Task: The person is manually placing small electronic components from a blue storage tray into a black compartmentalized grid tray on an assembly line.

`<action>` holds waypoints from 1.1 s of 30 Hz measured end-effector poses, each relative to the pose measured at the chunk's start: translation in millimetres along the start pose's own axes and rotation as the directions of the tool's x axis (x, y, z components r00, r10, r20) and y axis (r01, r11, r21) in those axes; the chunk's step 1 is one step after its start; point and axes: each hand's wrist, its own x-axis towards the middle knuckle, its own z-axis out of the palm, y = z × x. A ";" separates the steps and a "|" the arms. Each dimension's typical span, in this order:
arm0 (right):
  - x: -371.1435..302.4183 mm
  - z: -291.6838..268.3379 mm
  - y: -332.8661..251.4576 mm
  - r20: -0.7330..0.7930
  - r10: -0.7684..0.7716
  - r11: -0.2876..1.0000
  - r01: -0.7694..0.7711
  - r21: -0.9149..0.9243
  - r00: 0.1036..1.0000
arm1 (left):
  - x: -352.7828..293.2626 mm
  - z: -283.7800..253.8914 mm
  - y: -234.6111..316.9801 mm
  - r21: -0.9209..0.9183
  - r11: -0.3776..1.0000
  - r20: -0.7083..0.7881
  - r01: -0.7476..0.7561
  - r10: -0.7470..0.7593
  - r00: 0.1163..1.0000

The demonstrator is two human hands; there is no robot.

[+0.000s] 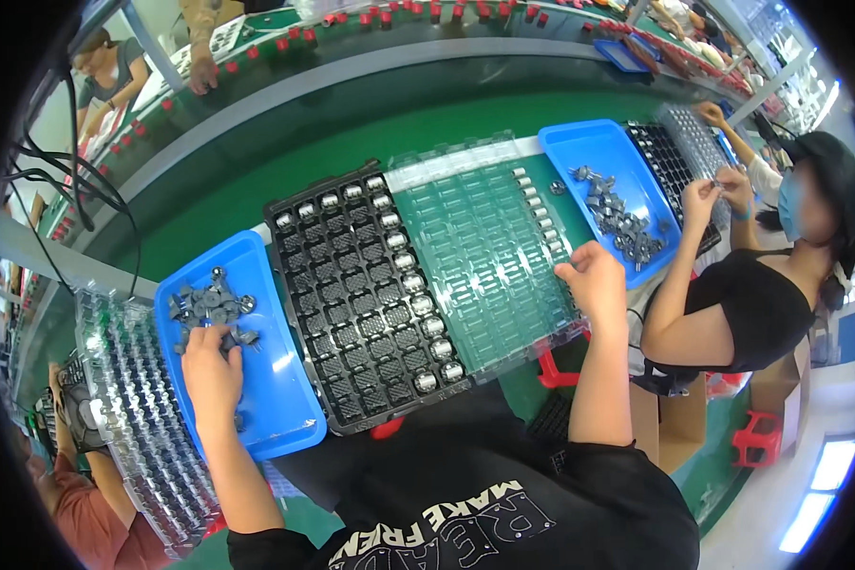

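Grey parts: a loose heap point(206, 302) lies under and just beyond the left fingers, some pieces by the fingertips
Left hand: this hand point(211, 369) reaches down into the heap, fingers bent and slightly parted; I cannot tell whether they have hold of a piece
Left blue tray: the tray point(283, 404) holds the heap, its bare near end to the right of the left fingers
Right hand: this hand point(598, 282) is over the right edge of the clear tray, thumb and forefinger drawn close together; I cannot tell whether anything is between them
Small metal cylinders: a column of them point(536, 201) runs away from the right fingers, along the clear tray's right side
Clear tray: moulded sheet point(475, 285), mostly left of the right fingers
Black tray: pocketed tray point(328, 285) between the two hands' fingers, beside the clear tray
Silver pieces: seated in the black tray point(412, 283), along its far row and right column
Right blue tray: beyond the right fingers point(562, 147), with more grey pieces inside
Stacked clear trays: left of the left fingers point(142, 408)
Co-worker: a person in black point(741, 313), right of the right fingers
Green surface: well beyond both hands' fingers point(456, 111)
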 end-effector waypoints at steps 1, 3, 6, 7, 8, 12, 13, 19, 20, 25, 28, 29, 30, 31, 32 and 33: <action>1.9 -1.1 -0.1 0.095 0.109 0.993 -0.112 0.027 0.990 | 0.1 -1.5 1.1 -0.020 0.999 -0.002 0.025 -0.025 1.000; 6.5 -4.5 4.8 0.106 0.091 0.994 -0.097 0.053 0.990 | -1.2 -6.0 2.9 -0.059 0.998 -0.030 0.034 -0.036 0.999; 10.2 -5.9 14.0 0.094 -0.015 0.996 0.006 0.088 0.995 | -1.4 -12.7 4.0 -0.137 0.989 -0.066 0.053 -0.062 0.996; 9.7 -5.1 16.5 0.072 -0.102 0.991 0.096 0.092 0.992 | -2.6 -15.5 7.9 -0.209 0.966 -0.038 0.151 -0.162 0.986; 8.3 -4.0 17.6 0.049 -0.189 0.979 0.184 0.092 0.981 | -3.6 -17.1 9.4 -0.280 0.928 -0.003 0.246 -0.257 0.966; -0.1 -1.1 23.9 0.023 -0.111 0.964 0.102 0.247 0.994 | -14.3 -5.2 -2.5 -0.405 0.891 -0.155 0.205 -0.288 0.945; -0.6 0.2 25.9 0.065 -0.122 0.964 0.103 0.243 0.990 | -18.3 -3.0 -4.8 -0.402 0.891 -0.157 0.214 -0.297 0.942; -3.8 2.8 25.9 0.156 -0.301 0.935 0.260 0.239 0.941 | -42.5 -0.5 -9.2 -0.844 0.494 -0.046 0.207 -0.451 0.891; 3.2 14.5 54.1 0.140 -0.299 0.935 0.259 0.244 0.944 | -43.7 5.1 -12.4 -0.873 0.448 -0.011 0.195 -0.418 0.908; -5.0 7.6 22.5 0.070 -0.184 0.945 0.157 0.285 0.980 | -40.7 13.2 5.3 -0.944 0.258 0.082 0.206 -0.419 0.904; -33.4 29.3 -40.8 0.067 -0.220 0.783 0.136 0.607 0.973 | -51.8 2.9 8.2 -0.949 0.248 0.082 0.192 -0.395 0.915; -46.4 34.4 -67.9 0.007 -0.289 0.597 0.174 0.783 0.957 | -55.5 -2.3 12.1 -0.980 0.126 0.104 0.153 -0.331 0.938; -61.9 35.1 -91.5 0.051 -0.338 0.567 0.161 0.808 0.940 | -58.6 -5.9 16.3 -0.993 -0.003 0.117 0.120 -0.255 0.960; -76.5 38.0 -110.9 0.076 -0.413 0.459 0.135 0.878 0.908 | -62.6 -9.9 20.3 -0.984 -0.103 0.162 0.145 -0.182 0.970; -95.4 35.9 -139.5 0.123 -0.453 0.391 0.073 0.918 0.883 | -65.4 -11.5 27.9 -0.983 -0.111 0.165 0.147 -0.175 0.971; -109.4 31.3 -166.1 0.175 -0.501 0.376 0.030 0.926 0.848 | -68.2 -15.4 38.1 -0.955 -0.243 0.201 0.168 -0.116 0.973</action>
